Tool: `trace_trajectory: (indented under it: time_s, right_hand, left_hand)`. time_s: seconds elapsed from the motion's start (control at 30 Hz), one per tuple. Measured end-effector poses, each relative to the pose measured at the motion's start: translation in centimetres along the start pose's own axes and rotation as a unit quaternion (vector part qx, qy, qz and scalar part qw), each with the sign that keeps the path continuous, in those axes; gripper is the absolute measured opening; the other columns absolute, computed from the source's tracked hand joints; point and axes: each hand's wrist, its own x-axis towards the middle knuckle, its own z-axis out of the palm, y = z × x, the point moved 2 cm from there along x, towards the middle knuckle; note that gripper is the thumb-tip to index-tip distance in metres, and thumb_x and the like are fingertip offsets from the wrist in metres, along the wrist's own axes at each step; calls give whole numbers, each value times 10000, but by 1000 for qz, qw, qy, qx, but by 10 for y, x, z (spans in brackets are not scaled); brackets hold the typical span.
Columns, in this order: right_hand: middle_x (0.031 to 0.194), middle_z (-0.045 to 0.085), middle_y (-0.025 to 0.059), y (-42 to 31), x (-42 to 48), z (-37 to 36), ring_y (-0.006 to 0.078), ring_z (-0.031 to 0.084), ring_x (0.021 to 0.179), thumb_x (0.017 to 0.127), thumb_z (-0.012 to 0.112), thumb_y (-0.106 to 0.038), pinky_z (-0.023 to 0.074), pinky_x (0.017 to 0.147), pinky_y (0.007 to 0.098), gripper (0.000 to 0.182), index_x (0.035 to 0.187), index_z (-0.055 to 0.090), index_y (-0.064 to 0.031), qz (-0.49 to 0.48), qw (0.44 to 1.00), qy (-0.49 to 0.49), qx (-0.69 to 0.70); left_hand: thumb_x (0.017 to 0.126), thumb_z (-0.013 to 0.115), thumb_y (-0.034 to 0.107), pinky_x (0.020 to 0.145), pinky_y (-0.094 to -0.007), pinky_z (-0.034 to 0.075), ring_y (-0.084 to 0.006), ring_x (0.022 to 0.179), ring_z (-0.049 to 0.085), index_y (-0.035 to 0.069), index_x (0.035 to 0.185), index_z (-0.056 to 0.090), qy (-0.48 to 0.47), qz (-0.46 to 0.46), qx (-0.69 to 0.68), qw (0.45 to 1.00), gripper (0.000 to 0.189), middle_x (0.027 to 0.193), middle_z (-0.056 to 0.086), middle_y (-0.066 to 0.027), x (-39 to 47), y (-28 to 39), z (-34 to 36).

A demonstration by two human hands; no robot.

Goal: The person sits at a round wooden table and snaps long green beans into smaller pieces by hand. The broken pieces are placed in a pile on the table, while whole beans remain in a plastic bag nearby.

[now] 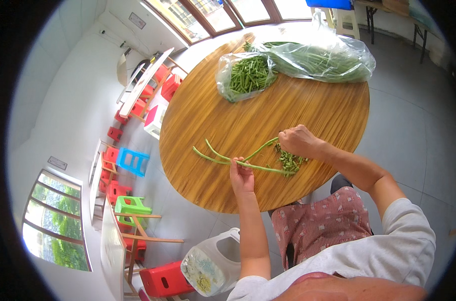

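My left hand [242, 176] holds long green bean-like stalks [216, 154] between thumb and fingers, above the round wooden table [197, 116]. To its right my right hand [298, 141] is closed at the upper end of one stalk, which runs down to the left hand; its fingertips are hidden. A small pile of short green scraps [291, 161] lies on the table below the right hand. Farther back sit an open clear plastic bag of cut green pieces [249, 75] and a larger clear bag of long green stalks [322, 62].
A white plastic stool [213, 263] and a red stool [166, 279] stand below the table's near left side. Blue [133, 161] and green stools [133, 206] stand at the left, by folding tables [113, 244]. Glass doors [220, 17] are beyond the table.
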Motion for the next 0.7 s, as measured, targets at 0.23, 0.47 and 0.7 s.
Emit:
trace_trajectory:
  time_s: [0.23, 0.47, 0.7]
  right_hand:
    - [510, 447, 20, 23, 6, -9, 91, 408, 412, 804, 433, -127, 336, 383, 225, 213, 616, 472, -36, 108, 679, 70, 723]
    - [695, 605, 118, 34, -5, -3, 190, 585, 589, 777, 496, -73, 457, 552, 286, 164, 882, 566, 32, 55, 927, 109, 354]
    - [699, 604, 119, 22, 9, -7, 238, 593, 626, 746, 551, -123, 460, 574, 312, 212, 915, 594, -2, 83, 939, 147, 299]
  left_hand:
    - [846, 517, 189, 516, -229, 403, -126, 629, 491, 55, 841, 531, -27, -2, -59, 998, 135, 755, 529, -54, 3, 7, -5]
    - [850, 504, 193, 483, -219, 369, -113, 613, 498, 55, 811, 546, -12, 5, -61, 998, 149, 735, 529, -47, 0, 6, 7]
    - [849, 503, 201, 523, -237, 410, -150, 669, 532, 58, 878, 572, -21, 3, -55, 998, 161, 857, 597, -62, 3, 5, -3]
